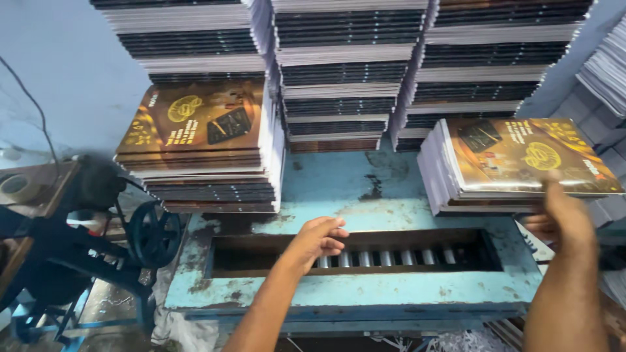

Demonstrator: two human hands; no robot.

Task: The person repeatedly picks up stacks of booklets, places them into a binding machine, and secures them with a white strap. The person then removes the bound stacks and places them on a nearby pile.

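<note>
The stack of printed booklets (pixel 521 163) with brown-and-gold covers lies at the right of the blue machine tabletop (pixel 339 182), tilted slightly, its white page edges facing left. The right hand (pixel 561 208) reaches up to the near edge of this stack, thumb on the top cover; the fingers beneath are blurred, so I cannot tell how firmly they close on it. The left hand (pixel 319 238) hovers over the rectangular slot (pixel 352 251) in the tabletop, fingers loosely curled together and holding nothing, just above a row of metal rollers (pixel 391 258) inside the slot. At the left of the tabletop sits a second stack of booklets (pixel 202 150) with the same cover. Behind both, 3 tall piles of booklets (pixel 345 72) rise against the wall. Left of the machine stands a dark handwheel (pixel 153 233).
</note>
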